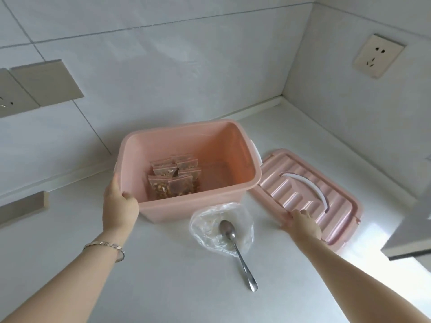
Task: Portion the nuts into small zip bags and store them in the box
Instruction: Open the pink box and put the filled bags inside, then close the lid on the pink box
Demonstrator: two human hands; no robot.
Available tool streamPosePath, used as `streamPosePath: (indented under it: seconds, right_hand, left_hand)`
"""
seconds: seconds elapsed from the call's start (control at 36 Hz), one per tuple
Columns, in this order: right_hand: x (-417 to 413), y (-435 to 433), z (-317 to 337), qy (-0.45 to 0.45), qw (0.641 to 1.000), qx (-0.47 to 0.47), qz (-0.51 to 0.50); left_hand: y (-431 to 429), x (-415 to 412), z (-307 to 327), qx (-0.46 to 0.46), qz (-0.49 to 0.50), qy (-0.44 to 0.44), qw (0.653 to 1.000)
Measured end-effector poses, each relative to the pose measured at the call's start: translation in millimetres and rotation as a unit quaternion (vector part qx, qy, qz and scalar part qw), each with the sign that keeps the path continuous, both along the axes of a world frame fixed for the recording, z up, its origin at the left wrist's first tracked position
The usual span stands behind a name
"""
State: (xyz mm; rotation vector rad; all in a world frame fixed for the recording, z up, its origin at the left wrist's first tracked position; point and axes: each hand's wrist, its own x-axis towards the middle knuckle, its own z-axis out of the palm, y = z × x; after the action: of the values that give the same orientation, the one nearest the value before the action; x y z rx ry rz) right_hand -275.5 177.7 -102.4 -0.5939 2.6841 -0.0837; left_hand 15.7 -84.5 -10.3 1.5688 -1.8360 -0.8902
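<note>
A pink plastic box (217, 145) stands open on the white counter. Several small zip bags of nuts (173, 178) lie in its left part. My left hand (120, 206) grips the box's near left corner, thumb over the rim. The pink ribbed lid (303, 183) with a white handle lies flat to the right of the box. My right hand (303, 223) holds the lid's near edge, fingers curled over it. In front of the box lies a crumpled clear plastic bag (205, 227) with a metal spoon (235, 243) resting on it.
White tiled walls meet in a corner behind the box. Wall sockets (377, 57) sit on the right wall and on the left wall (14, 94). A grey-white slab edge (410, 234) juts in at the right. A beige block (23, 206) sits at the left.
</note>
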Motion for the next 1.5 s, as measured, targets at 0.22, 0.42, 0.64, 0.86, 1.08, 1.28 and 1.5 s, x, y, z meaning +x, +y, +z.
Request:
streamPosePath:
  seconds: [0.22, 0.42, 0.64, 0.86, 1.08, 1.28, 1.5]
  right_hand:
    - [-4, -2, 4, 0.047, 0.998, -0.006, 0.030]
    - [-20, -10, 64, 0.085, 0.981, -0.173, 0.013]
    - [20, -30, 150, 0.073, 0.922, -0.359, 0.126]
    - [62, -76, 141, 0.196, 0.839, -0.316, 0.397]
    - [80, -119, 127, 0.161, 0.821, -0.280, 0.472]
    - [72, -128, 134, -0.011, 0.848, -0.348, 0.399]
    - [21, -131, 121, -0.011, 0.954, -0.273, 0.127]
  left_hand:
    - [2, -1, 3, 0.007, 0.010, -0.008, 1.000]
    - [3, -1, 3, 0.005, 0.008, -0.014, 1.000]
    - [2, 0, 2, 0.000, -0.005, 0.006, 1.000]
    - [4, 4, 13, 0.024, -0.049, 0.064, 0.996]
    - [-17, 12, 19, 0.189, 0.003, 0.172, 0.967]
    - [-16, 8, 24, 0.124, -0.013, 0.130, 0.984]
    - [-15, 8, 13, 0.060, -0.025, 0.032, 0.997]
